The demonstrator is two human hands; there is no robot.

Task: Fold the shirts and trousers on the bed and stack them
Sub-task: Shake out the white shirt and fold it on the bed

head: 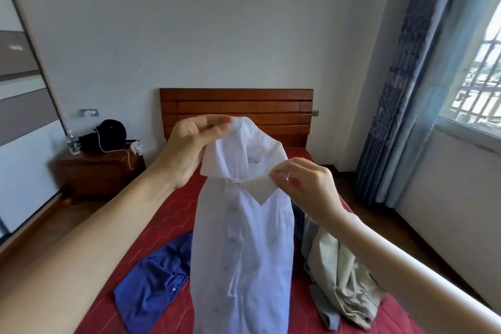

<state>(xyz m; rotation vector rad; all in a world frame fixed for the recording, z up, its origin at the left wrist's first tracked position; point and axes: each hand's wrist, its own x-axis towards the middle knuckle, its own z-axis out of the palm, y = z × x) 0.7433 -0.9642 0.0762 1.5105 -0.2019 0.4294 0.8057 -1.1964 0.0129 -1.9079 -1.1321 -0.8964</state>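
A white button-up shirt [241,247] hangs in the air over the red bed [168,219], its button placket facing me. My left hand [192,149] pinches the top of the collar on the left side. My right hand [303,184] pinches the right collar tip, lower and nearer to me. On the bed to the left lies a crumpled blue shirt [151,287]. To the right lies a heap of beige trousers [341,276], with a darker garment partly hidden behind the white shirt.
A wooden headboard [235,108] stands against the back wall. A nightstand [100,171] at the left bears a water bottle [72,143] and a black bag [111,135]. A curtain [401,106] and a window are at the right. Wooden floor runs along both sides of the bed.
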